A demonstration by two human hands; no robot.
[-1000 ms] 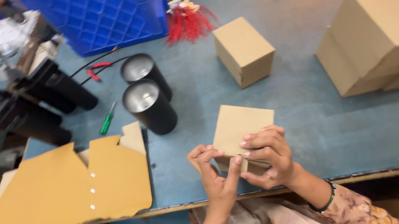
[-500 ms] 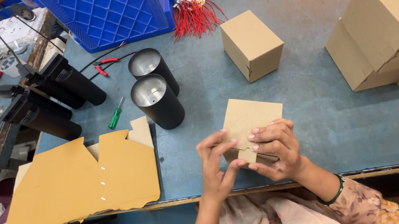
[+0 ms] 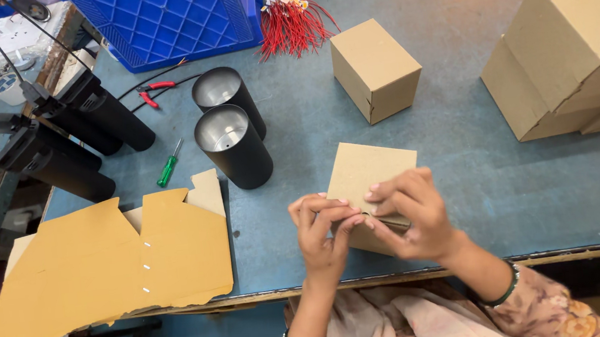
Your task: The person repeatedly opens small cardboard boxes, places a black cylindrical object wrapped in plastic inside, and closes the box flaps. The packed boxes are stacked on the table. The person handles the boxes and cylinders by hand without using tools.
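Folding is where you are with the small cardboard box (image 3: 369, 183): it sits on the blue table (image 3: 466, 172) at the near edge, right in front of you, and both your hands are pinched on its near side. Your left hand (image 3: 320, 228) has its fingertips curled onto the near flap, and your right hand (image 3: 410, 212) is clamped over the same edge with thumb and fingers pressing the flap down; the two hands touch each other there. The top panel of that box lies flat and looks closed, but the near flap under your fingers does not look fully tucked, so I judge this box nearly formed and not yet finished. Beyond that box stands one finished small carton (image 3: 375, 69), closed and upright. To the right of your box sit larger closed cartons (image 3: 573, 54), stacked together. To its left stand two black cylinders (image 3: 232, 135), open at the top and empty as far as I can see, so nothing seems packed yet. Farther left lies a stack of flat cardboard blanks (image 3: 107, 262), still unfolded, which suggests more boxes remain to be made. A green screwdriver (image 3: 168, 165) lies just beyond those blanks.
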